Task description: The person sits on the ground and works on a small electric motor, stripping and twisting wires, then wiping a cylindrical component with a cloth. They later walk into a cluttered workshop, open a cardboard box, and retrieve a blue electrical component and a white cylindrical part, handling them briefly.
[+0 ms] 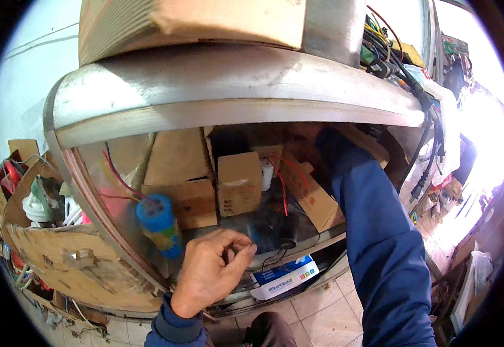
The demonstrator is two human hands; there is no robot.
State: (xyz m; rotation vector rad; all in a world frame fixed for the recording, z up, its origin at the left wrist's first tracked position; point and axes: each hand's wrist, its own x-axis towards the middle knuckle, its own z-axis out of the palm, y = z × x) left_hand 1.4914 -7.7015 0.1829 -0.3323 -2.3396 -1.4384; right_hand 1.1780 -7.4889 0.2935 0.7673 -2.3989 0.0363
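Note:
My left hand point(208, 272) hovers by the front of a metal-framed display cabinet point(234, 115), its fingers curled and thumb meeting the index finger. Nothing shows between them. My right arm, in a blue sleeve point(379, 243), reaches deep into the cabinet. Shadow hides the right hand, so its grip does not show. Close to my left hand stands a blue cylinder point(158, 222) with red, yellow and dark wires. Cardboard boxes point(239, 184) fill the shelf, with a small white cylinder point(267, 173) and red wires point(284, 194) beside them. One long carton point(310, 196) lies slanted near my right sleeve.
A large carton point(229, 23) sits on the cabinet top, with tangled cables point(388, 52) hanging at the right. Below the shelf is a blue and white box point(286, 277). At left, an open cardboard box point(78, 260) holds lamps and wires. Tiled floor point(321, 312) lies beneath.

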